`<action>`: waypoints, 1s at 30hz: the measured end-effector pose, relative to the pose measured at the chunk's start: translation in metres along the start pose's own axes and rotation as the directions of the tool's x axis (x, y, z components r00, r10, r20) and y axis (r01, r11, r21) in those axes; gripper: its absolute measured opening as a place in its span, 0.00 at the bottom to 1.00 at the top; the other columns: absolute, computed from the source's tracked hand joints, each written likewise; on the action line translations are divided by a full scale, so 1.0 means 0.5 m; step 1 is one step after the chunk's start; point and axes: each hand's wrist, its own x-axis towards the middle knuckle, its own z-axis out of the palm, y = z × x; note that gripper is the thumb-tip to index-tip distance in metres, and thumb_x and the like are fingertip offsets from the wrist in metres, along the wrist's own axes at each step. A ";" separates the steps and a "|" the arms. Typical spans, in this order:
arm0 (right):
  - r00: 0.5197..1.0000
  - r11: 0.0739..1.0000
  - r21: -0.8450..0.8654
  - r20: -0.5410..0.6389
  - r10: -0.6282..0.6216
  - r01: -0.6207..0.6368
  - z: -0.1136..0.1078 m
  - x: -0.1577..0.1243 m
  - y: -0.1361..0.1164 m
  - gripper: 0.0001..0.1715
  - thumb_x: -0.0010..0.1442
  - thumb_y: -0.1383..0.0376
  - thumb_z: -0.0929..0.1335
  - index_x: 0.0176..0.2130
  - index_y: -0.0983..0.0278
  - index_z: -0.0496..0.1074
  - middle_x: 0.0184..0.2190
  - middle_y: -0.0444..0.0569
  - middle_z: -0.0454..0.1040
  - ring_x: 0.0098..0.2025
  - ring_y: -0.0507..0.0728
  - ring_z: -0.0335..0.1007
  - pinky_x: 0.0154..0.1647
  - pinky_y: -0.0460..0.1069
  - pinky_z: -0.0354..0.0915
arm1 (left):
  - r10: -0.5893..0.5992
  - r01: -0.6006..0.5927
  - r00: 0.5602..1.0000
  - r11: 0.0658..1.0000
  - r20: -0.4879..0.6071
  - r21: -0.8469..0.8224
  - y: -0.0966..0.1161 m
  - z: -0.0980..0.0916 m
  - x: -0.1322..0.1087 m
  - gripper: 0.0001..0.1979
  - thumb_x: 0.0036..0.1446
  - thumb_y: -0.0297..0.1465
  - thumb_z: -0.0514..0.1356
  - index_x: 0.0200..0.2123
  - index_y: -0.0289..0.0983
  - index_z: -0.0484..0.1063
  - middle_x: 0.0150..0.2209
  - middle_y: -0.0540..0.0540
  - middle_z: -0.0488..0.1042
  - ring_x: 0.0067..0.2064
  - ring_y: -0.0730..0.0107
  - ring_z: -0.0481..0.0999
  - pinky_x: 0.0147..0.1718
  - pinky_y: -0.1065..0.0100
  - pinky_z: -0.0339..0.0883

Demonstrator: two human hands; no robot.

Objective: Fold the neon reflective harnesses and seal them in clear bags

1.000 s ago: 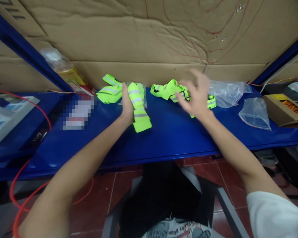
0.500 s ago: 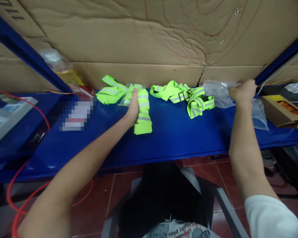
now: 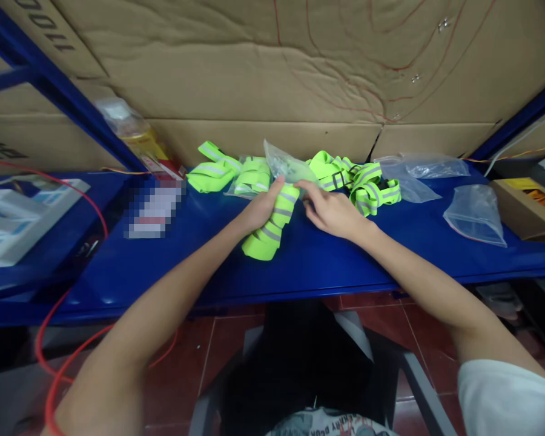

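Band (image 3: 272,225) clenched in left hand (image 3: 260,209); right hand (image 3: 330,213) pinches bag (image 3: 285,165).

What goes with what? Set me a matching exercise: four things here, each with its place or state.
1. folded strap
2. raised clear bag
3. cardboard box
4. red cable

a. at the far right
b. pinched by the right hand
c. hanging low at the left
d. gripped in the left hand

Pairs: 1-d, 2-b, 3-a, 4-c
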 end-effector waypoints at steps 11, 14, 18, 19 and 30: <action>0.964 0.998 0.002 -0.258 0.065 -0.067 -0.011 -0.005 0.063 0.29 0.62 0.65 0.70 0.62 0.62 0.74 0.54 0.59 0.77 0.56 0.69 0.74 0.54 0.62 0.74 | -0.048 0.016 0.963 0.993 0.265 0.121 0.020 -0.044 -0.021 0.38 0.69 0.66 0.51 0.29 0.39 0.78 0.31 0.42 0.82 0.34 0.59 0.79 0.36 0.62 0.69; 0.988 0.988 0.050 -0.042 0.151 -0.149 -0.011 -0.007 0.065 0.32 0.61 0.64 0.72 0.64 0.62 0.75 0.53 0.57 0.80 0.49 0.66 0.78 0.46 0.58 0.74 | -0.019 -0.038 0.877 0.994 0.480 0.107 0.044 -0.041 -0.043 0.37 0.68 0.65 0.53 0.25 0.39 0.72 0.24 0.45 0.73 0.28 0.65 0.71 0.29 0.64 0.63; 0.965 0.955 0.141 0.023 0.260 -0.261 0.000 -0.008 0.056 0.23 0.66 0.67 0.67 0.58 0.63 0.81 0.37 0.49 0.84 0.34 0.58 0.79 0.41 0.53 0.72 | 0.041 -0.155 0.757 0.981 0.652 0.118 0.074 -0.009 -0.078 0.34 0.67 0.61 0.57 0.22 0.39 0.63 0.21 0.51 0.59 0.24 0.71 0.57 0.25 0.66 0.51; 0.960 0.948 0.172 -0.034 0.277 -0.267 0.003 -0.007 0.052 0.23 0.66 0.67 0.68 0.58 0.63 0.81 0.34 0.47 0.84 0.33 0.57 0.78 0.41 0.52 0.72 | 0.060 -0.191 0.747 0.973 0.662 0.127 0.078 0.001 -0.084 0.34 0.67 0.60 0.58 0.22 0.39 0.61 0.21 0.52 0.57 0.25 0.72 0.56 0.25 0.66 0.49; 0.904 0.971 0.232 -0.426 0.040 0.066 0.001 -0.012 0.019 0.16 0.73 0.65 0.67 0.55 0.61 0.81 0.35 0.47 0.82 0.31 0.53 0.76 0.39 0.50 0.75 | -0.025 -0.047 0.959 0.968 0.281 0.248 0.066 0.008 -0.069 0.37 0.67 0.65 0.53 0.21 0.40 0.54 0.21 0.51 0.58 0.25 0.72 0.57 0.27 0.64 0.50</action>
